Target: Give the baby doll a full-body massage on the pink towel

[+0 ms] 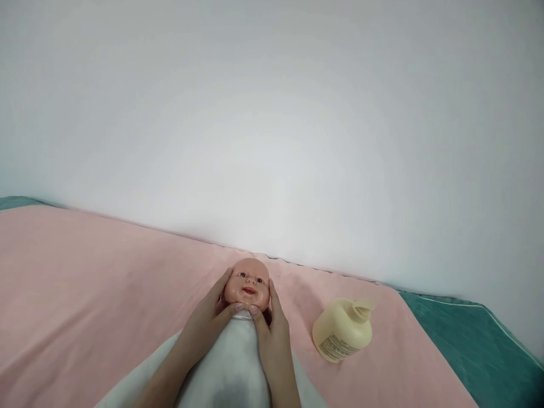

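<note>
A baby doll [247, 283] lies face up, its bald head toward the wall and its body under white cloth [238, 357]. My left hand [208, 320] cups one side of the doll's head, thumb at the chin. On the opposite side my right hand [272, 334] does the same, its fingers along the cheek and its thumb just below the chin. Both thumb tips come close together at the neck. To the right of my right hand is a pale yellow pump bottle [340, 331] with printed text on its side.
A pink sheet [106, 283] covers most of the surface. Green fabric [480, 340] shows at the right and at the far left edge. A plain white wall [272, 124] rises directly behind the doll's head.
</note>
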